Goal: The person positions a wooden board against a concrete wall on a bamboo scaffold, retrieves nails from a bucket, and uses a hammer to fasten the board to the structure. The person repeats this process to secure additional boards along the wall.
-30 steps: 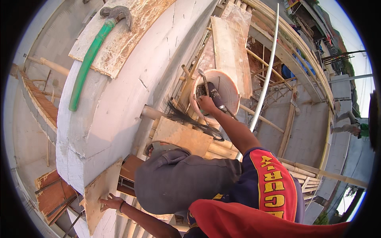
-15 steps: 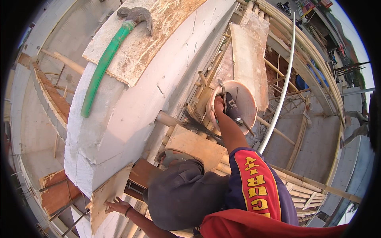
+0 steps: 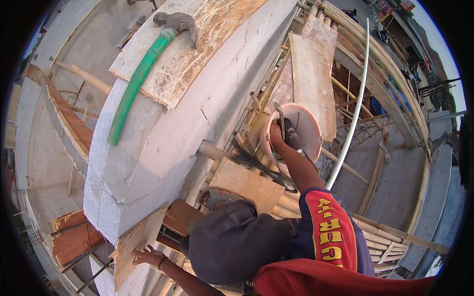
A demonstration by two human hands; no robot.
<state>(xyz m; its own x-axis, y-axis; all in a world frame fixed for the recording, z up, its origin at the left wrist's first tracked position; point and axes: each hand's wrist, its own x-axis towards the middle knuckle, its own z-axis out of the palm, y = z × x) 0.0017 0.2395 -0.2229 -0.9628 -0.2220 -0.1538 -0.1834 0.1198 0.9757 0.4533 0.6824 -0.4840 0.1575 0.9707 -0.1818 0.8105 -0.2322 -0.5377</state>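
My right hand [image 3: 276,135] reaches down inside a pale, dirt-stained bucket [image 3: 312,129] standing on the scaffold. Its fingers are hidden, so their grip does not show. Beside it in the bucket lies a dark cylindrical object [image 3: 292,135], perhaps a power tool, and a curved metal strip [image 3: 280,118] rises by the rim. At lower left, my left hand [image 3: 149,256] has its fingers spread against an upright plywood piece [image 3: 129,254]. A claw hammer [image 3: 140,76] with a green handle rests on a rough board [image 3: 197,54] atop the concrete wall.
Next to the bucket a bundle of thin black wires [image 3: 249,155] lies over bamboo poles. Long planks [image 3: 311,74] run beyond it, and a white pipe [image 3: 356,106] curves along the right. My sandalled foot [image 3: 217,197] is by a plywood sheet [image 3: 247,180]. Lower floors show on both sides.
The view has shifted slightly. My right hand stays in the bucket, moved a little against the dark object. My left hand keeps its place on the plywood.
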